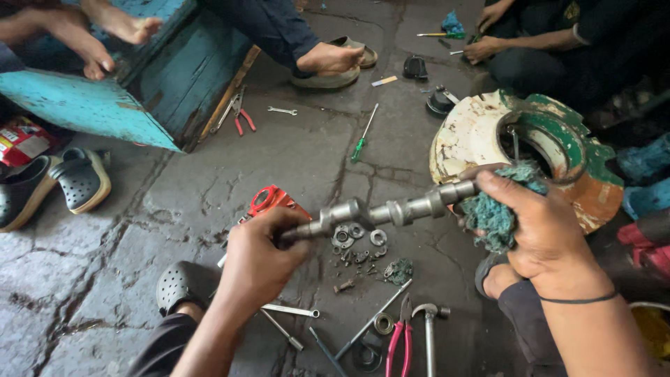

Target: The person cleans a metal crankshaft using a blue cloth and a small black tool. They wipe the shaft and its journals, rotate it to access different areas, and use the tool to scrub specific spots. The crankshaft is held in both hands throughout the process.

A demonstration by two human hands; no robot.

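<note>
Both hands, left hand and right hand, grip the near-level shaft, its right end raised.

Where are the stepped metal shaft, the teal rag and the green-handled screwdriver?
stepped metal shaft (391,211), head view, on its bare middle section between the two hands.
teal rag (492,216), head view, on the bunched cloth under the right hand's thumb.
green-handled screwdriver (358,149), head view, on its green handle.
</note>
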